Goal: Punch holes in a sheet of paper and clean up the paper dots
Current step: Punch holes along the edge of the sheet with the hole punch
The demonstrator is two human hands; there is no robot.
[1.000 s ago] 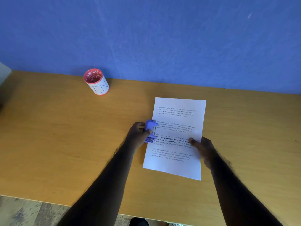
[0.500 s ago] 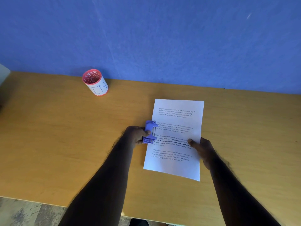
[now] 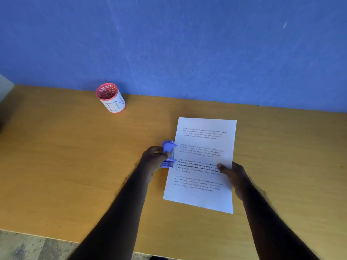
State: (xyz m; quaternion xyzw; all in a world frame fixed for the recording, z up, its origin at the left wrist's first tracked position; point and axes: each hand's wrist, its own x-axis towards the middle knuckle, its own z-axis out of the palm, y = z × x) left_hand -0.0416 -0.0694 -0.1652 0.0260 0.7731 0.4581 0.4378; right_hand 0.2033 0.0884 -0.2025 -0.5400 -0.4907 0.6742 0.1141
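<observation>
A white printed sheet of paper (image 3: pixel 203 147) lies on the wooden table (image 3: pixel 65 166), slightly tilted. A small purple hole punch (image 3: pixel 169 153) sits over the middle of the sheet's left edge. My left hand (image 3: pixel 153 160) is closed around the punch from the left. My right hand (image 3: pixel 234 177) grips the sheet's right edge, thumb on top of the text, fingers hidden under the paper. No paper dots show on the table.
A red cup with a white label (image 3: pixel 110 97) stands at the back left near the blue wall (image 3: pixel 178 44). The table's near edge (image 3: pixel 47 238) runs along the bottom, with floor beyond it.
The punch and the sheet have shifted slightly left and toward me. Both hands keep their grips.
</observation>
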